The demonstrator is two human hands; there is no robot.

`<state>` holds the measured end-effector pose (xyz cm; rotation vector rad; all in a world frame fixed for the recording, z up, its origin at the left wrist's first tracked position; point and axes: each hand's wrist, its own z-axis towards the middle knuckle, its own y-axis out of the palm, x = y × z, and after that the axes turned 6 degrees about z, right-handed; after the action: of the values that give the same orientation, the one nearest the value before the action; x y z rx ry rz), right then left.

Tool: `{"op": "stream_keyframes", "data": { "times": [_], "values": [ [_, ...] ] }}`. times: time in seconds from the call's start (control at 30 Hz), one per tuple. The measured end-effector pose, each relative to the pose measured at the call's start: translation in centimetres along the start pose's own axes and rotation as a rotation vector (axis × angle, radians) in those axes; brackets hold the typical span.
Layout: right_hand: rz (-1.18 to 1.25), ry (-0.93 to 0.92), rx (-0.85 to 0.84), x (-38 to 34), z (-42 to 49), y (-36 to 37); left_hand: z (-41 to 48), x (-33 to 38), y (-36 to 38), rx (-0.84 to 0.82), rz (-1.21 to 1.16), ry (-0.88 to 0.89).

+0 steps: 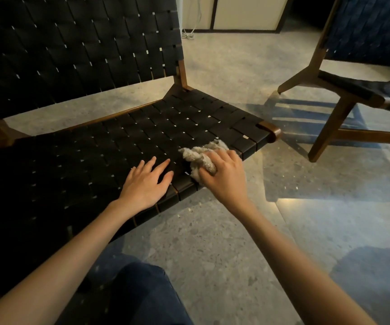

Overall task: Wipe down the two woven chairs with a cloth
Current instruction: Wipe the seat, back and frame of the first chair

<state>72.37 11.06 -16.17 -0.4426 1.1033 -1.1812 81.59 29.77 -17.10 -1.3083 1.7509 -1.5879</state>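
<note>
Cloth [196, 156] half-hidden, clamped by right hand [227, 181] — left hand [146, 184] flat, fingers apart, on chair [91, 151].

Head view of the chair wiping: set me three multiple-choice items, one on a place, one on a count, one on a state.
1. Where is the cloth?
A) on the floor
B) on the near chair's seat, by its front edge
C) draped over a backrest

2. How many woven chairs show?
A) one
B) two
C) three

3. What is the left hand doing?
A) lying flat on the seat, fingers straight
B) gripping the cloth
C) holding a chair leg

Answers:
1 B, the right hand grips it bunched on the black weave.
2 B, there is the near one plus a second chair at the right.
3 A, its palm lies on the weave beside the cloth.
</note>
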Motion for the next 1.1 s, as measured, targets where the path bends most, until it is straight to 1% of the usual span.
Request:
{"op": "stream_keyframes", "data": {
  "times": [0.07, 0.2, 0.27, 0.3, 0.33, 0.4, 0.43, 0.47, 0.53, 0.57, 0.7, 0.77, 0.83, 1.0, 1.1],
  "values": [
    [-0.085, 0.02, 0.1, 1.9, 0.0, -0.8, -0.1, 0.6, 0.1, -0.01, 0.011, -0.004],
    [-0.156, 0.266, 0.357, 6.0, 1.3, -3.1, 0.5, 2.8, 0.2, -0.017, 0.014, 0.019],
    [-0.194, 0.31, 0.455, 7.6, 2.8, -4.5, 1.2, 4.0, 0.1, -0.016, 0.014, 0.029],
    [-0.208, 0.315, 0.451, 8.4, 3.8, -5.2, 1.6, 4.5, 0.1, -0.015, 0.01, 0.037],
    [-0.221, 0.315, 0.399, 9.1, 4.8, -5.7, 1.9, 4.9, 0.1, -0.013, 0.01, 0.047],
    [-0.195, 0.331, 0.223, 10.4, 6.4, -5.6, 2.4, 5.5, 0.2, -0.01, 0.025, 0.056],
    [-0.107, 0.362, 0.158, 10.9, 6.8, -5.2, 2.6, 5.6, 0.3, -0.01, 0.031, 0.056],
    [0.023, 0.407, 0.15, 11.2, 7.0, -4.8, 2.7, 5.6, 0.4, -0.007, 0.032, 0.054],
    [0.224, 0.504, 0.255, 11.2, 7.2, -4.1, 2.8, 5.4, 0.5, 0.003, 0.023, 0.054],
    [0.262, 0.548, 0.316, 11.1, 7.1, -3.7, 2.7, 5.3, 0.5, 0.005, 0.018, 0.056],
    [0.31, 0.747, 0.558, 9.2, 6.8, -1.6, 2.5, 4.8, 0.5, 0.0, -0.003, 0.068],
    [0.338, 0.804, 0.635, 7.6, 6.4, -0.8, 2.1, 4.2, 0.4, 0.001, -0.008, 0.088],
    [0.331, 0.8, 0.628, 6.5, 5.5, -0.2, 1.5, 3.4, 0.4, 0.004, -0.017, 0.121],
    [0.392, 0.678, 0.491, 3.1, 2.2, 1.4, -0.2, 1.3, 0.0, -0.017, -0.039, 0.173],
    [0.384, 0.645, 0.419, 1.2, 0.7, 1.9, -1.5, -0.1, -0.3, -0.037, -0.028, 0.171]
  ]
}}
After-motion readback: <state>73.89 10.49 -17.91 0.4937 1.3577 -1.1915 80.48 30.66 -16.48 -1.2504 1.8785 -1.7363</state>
